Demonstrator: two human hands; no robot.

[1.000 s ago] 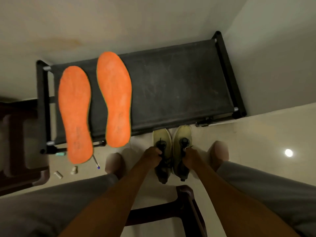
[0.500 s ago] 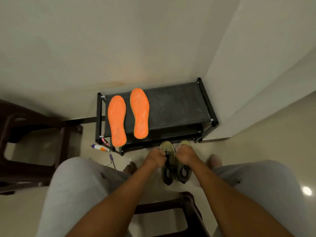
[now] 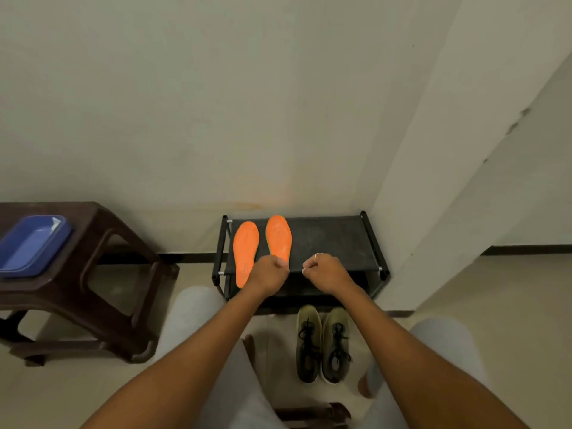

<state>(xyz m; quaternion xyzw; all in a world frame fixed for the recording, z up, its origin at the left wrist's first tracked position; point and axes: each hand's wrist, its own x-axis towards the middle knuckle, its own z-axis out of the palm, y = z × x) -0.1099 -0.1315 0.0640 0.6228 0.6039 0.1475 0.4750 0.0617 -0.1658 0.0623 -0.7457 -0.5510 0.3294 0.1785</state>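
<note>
Two olive shoes (image 3: 322, 345) with black laces stand side by side on the floor between my knees. Two orange insoles (image 3: 246, 252) lie on the left part of the black shoe rack (image 3: 334, 239) top. My left hand (image 3: 268, 272) and my right hand (image 3: 325, 270) are raised in front of the rack, both curled into loose fists with nothing visible in them. The left fist covers the near end of the right insole (image 3: 278, 235). A ring shows on the right hand.
A dark brown plastic stool (image 3: 93, 274) stands at the left with a blue tray (image 3: 31, 243) on top. Walls close in behind and to the right of the rack. My bare feet rest on the tiled floor beside the shoes. Another dark stool edge (image 3: 309, 413) shows below.
Both hands have let go of the shoes and lifted up in front of the rack. My head has pulled back and up, so the stool and more wall are in view.
</note>
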